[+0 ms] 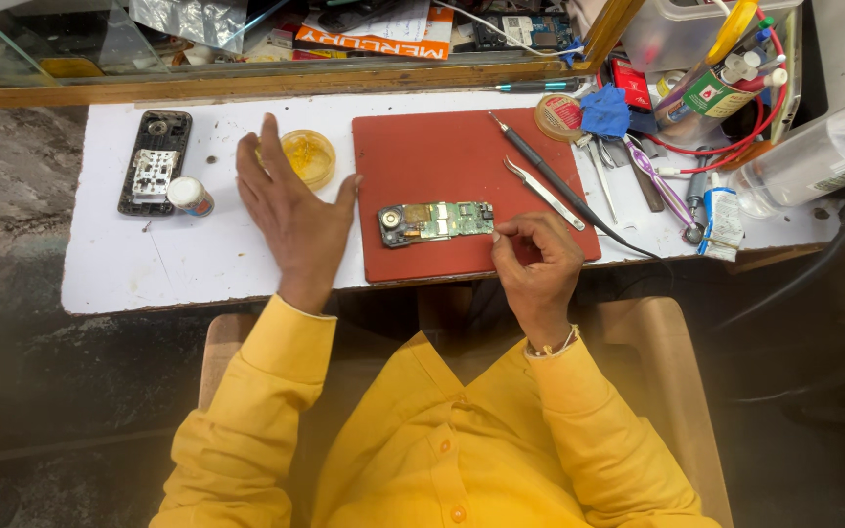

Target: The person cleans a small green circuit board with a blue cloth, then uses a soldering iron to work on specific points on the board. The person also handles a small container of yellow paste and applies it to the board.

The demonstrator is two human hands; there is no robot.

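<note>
Yellow sleeves fill the foreground, and up on the white bench [149, 274] the right hand [538, 264] sits at the red mat's [413, 147] near edge, its grip curled tight, thumb pressed to fingertips; whether it pinches anything, I cannot tell. Just left of it lies the green circuit board [435, 222], flat on the mat. Left hand [290, 215] hovers spread wide beside a yellow dish [310, 156]. Tweezers [543, 193] rest beyond the board.

Clear bottle [814, 156] perhaps edge-cropped
</note>
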